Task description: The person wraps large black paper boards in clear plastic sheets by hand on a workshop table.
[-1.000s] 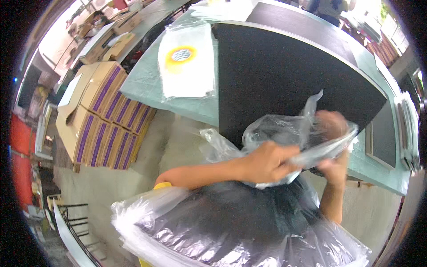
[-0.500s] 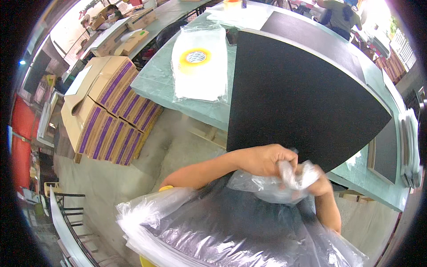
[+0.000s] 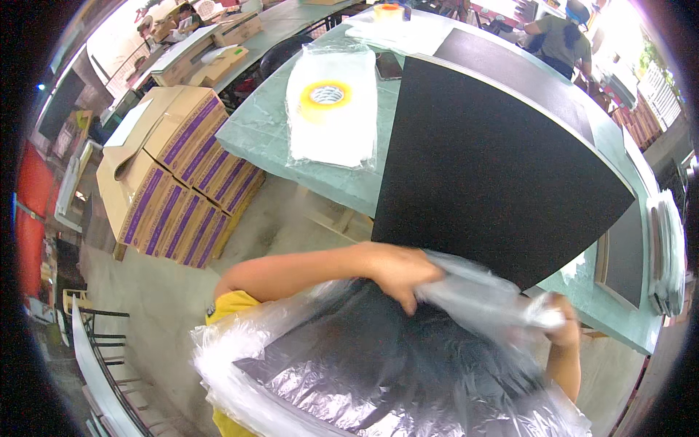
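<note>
A large clear plastic bag (image 3: 342, 397) lies close in front of my body, with a dark sheet or panel showing through it. My right hand (image 3: 566, 324) is closed around a bunched, whitish part of the bag's upper edge. My left hand (image 3: 400, 273) touches the film farther left, its thumb apart and pointing down, its fingertips partly blurred against the plastic. Between the two hands the film stretches in a smeared band. Just beyond them, a big black board (image 3: 495, 167) rests on the green-topped table (image 3: 247, 138).
On the table's left part, a roll of yellowish tape (image 3: 325, 98) sits on a pack of clear bags (image 3: 335, 142). Stacked cartons (image 3: 175, 175) stand on the floor at left. Wrapped panels (image 3: 666, 255) lean at the right. A co-worker (image 3: 562, 40) stands at the far right.
My hands were close together at the bunched plastic. Now the right has moved right with the film, and the left has moved left, its thumb spread. The plastic is stretched out between them.
</note>
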A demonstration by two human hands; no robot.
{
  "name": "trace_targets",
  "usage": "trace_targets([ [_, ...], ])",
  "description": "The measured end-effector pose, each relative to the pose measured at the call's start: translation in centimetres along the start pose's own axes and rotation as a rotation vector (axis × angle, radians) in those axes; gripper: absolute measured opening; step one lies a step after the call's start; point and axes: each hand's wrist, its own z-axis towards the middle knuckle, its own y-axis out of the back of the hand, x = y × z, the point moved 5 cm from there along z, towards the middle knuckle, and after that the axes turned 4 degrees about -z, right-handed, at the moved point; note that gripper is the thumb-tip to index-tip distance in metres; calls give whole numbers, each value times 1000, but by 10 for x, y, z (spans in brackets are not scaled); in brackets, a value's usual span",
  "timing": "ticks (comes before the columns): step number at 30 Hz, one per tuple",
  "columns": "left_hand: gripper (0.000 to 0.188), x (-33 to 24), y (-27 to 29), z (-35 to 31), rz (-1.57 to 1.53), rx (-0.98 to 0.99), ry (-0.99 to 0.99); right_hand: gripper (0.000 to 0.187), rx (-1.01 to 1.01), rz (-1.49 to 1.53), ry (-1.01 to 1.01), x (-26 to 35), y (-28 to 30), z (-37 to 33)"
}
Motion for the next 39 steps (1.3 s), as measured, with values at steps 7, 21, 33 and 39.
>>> trace_targets([
  [7,10,-119,13,-26,-365,130,-533,21,431,-1343,-760,-37,10,-26],
  [21,37,-34,100,-67,1252,-470,527,13,872,-1272,-258,47,-36,-11],
  [33,14,-47,73,-50,976,-302,356,34,60,-1857,-392,52,46,-34],
  [39,32,34,53,-67,1003,-149,746,36,481,-1712,-633,93,-31,-12],
])
